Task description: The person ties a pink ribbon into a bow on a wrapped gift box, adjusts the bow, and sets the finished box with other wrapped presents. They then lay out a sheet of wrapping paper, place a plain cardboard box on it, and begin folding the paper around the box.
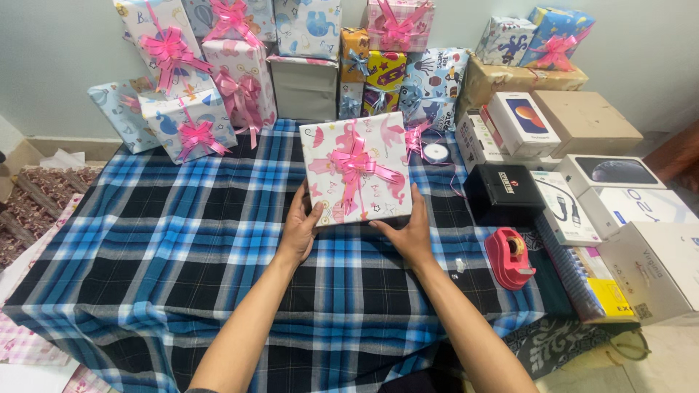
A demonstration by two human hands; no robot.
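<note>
white gift box (357, 169) with pink flamingos and pink bow (352, 164); blue, black and white plaid cloth (182, 247); red tape dispenser (509, 257); black box (502, 193).

Bright, even, soft-shadowed light; sharp focus, slight wide-angle edge distortion.

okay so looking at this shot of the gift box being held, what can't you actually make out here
All in the head view:
- Underside and far side of the wrapped gift box: face away from the camera.
- Fingertips of the left hand and right hand: tucked under or behind the box.
- White carton at right: cut off by the frame edge.
- Ribbon spool: too small for detail.
</note>
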